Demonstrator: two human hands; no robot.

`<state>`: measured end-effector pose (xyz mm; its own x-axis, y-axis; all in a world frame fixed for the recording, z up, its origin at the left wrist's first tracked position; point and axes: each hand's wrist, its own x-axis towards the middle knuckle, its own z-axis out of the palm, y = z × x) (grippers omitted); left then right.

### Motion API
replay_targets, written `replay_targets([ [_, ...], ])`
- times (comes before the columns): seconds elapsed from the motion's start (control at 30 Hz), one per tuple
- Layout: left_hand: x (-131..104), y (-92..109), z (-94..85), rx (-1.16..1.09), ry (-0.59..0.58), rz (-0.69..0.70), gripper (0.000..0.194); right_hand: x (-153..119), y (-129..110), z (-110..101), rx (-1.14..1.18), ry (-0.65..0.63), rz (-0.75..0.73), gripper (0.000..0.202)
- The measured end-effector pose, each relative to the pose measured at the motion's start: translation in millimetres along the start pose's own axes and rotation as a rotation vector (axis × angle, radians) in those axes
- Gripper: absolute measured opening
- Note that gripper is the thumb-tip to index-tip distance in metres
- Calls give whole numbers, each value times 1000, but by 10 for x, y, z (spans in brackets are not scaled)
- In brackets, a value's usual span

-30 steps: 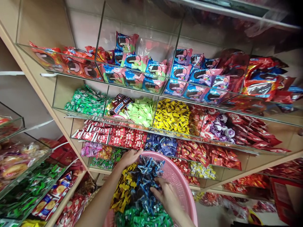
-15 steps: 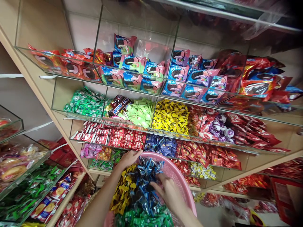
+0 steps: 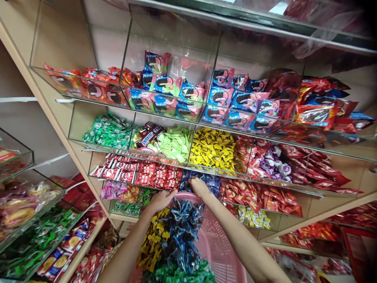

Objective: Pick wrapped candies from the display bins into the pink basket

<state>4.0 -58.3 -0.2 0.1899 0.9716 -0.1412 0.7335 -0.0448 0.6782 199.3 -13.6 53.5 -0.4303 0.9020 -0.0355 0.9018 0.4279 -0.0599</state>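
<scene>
Head view: the right hand (image 3: pixel 199 188) has left the pink basket (image 3: pixel 223 255) and is now at the blue packets (image 3: pixel 213 182) on the shelving (image 3: pixel 59 129), fingers curled; whether it holds anything I cannot tell. The left hand (image 3: pixel 161 199) stays at the basket's far rim, grip unclear. Yellow sweets (image 3: pixel 154 237), blue sweets (image 3: pixel 185 234) and green sweets (image 3: pixel 179 273) fill the basket's left and near parts.

One left hand (image 3: pixel 160 199), one right hand (image 3: pixel 200 188) showing. One pink basket (image 3: pixel 218 243) holding three candy kinds: one heap of yellow candies (image 3: pixel 154 239), one of blue candies (image 3: pixel 184 232), one of green candies (image 3: pixel 179 273). Above, at least seven blue-green cookie packs (image 3: pixel 165 83), at least nine blue-purple cookie packs (image 3: pixel 247 101) showing.
</scene>
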Motion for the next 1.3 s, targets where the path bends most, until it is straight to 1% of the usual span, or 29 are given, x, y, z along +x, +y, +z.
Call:
replay_targets([
  [0.1,22,-30,11,7,-6,-10,66,83,18,69,-18,-27,-5,28],
  [0.2,35,-47,20,5,-2,-15,66,96,35,112,-27,-32,-19,29],
  [0.33,16,-25,12,-2,0,-4,66,88,79,121,-14,-11,-33,28],
  [0.43,-2,-6,4,6,-8,-6,67,51,134,85,18,30,-51,24],
  [0.57,-6,-5,7,29,-6,-32,67,-55,199,0,76,123,-76,28],
  [0.67,-6,-8,8,31,-6,-23,66,-168,207,-57,221,270,-124,29],
  [0.77,-5,-9,5,16,-7,-20,66,-322,154,-116,439,453,-193,28],
  [0.83,0,-13,7,10,-2,-27,66,-453,87,-170,535,515,-197,26],
  [0.9,9,-20,13,4,-5,-33,66,-600,10,-235,612,546,-175,25],
  [0.97,19,-30,21,-13,-7,-36,66,-749,-59,-297,672,536,-143,24],
  [1.0,24,-34,24,-24,-8,-37,66,-820,-86,-322,697,511,-125,23],
  [1.13,29,-39,27,-58,-13,-37,64,-1042,-120,-350,761,331,-57,24],
  [1.23,21,-31,19,-59,-10,-29,63,-1138,-99,-321,729,217,-45,24],
  [1.3,15,-25,13,-48,-7,-13,63,-1176,-95,-305,673,190,-46,24],
])
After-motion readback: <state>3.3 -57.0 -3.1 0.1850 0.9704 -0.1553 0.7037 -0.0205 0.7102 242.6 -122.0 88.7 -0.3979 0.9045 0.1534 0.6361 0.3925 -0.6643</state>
